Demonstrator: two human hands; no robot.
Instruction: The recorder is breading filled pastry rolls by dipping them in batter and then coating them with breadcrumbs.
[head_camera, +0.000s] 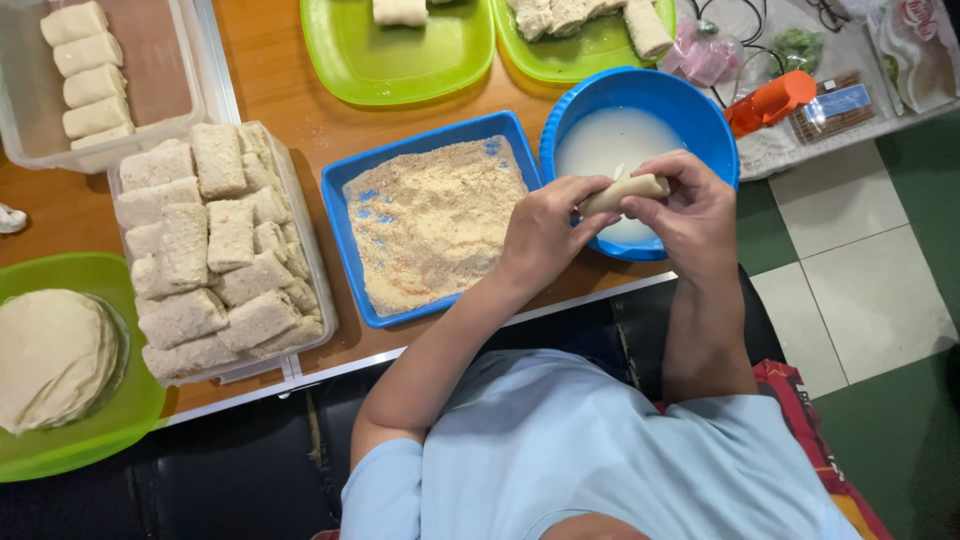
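Roll: a pale wrapped roll (625, 189) is held level in the air over the near rim of the round blue bowl (700, 110), above the near edge of the desk (290, 95).
Left hand: the left hand (545, 232) comes in from the breadcrumb side; its fingers (590, 190) are curled closed on the roll's left end, thumb and fingertips pinching it.
Right hand: the right hand (695, 210) closes round the right end of the same roll; its fingers (665, 165) bend over the top, so only the middle and left part of the roll shows between the two hands.
Bowl: it holds a thin white liquid and stands at the desk's near edge, just right of the tray.
Tray: a blue rectangular tray (350, 240) of dry crumbs lies just left of the bowl, touching or almost touching it.
Crumbed pieces: a clear box (310, 260) further left is piled with crumb-coated rolls (210, 250).
Plain rolls: another clear container (190, 70) at the far left corner holds uncoated rolls in a row.
Wrappers: a stack of round wrappers (50, 355) sits on a green plate (110, 440) at the near left corner.
Far edge: two green plates (400, 60) with more pieces.
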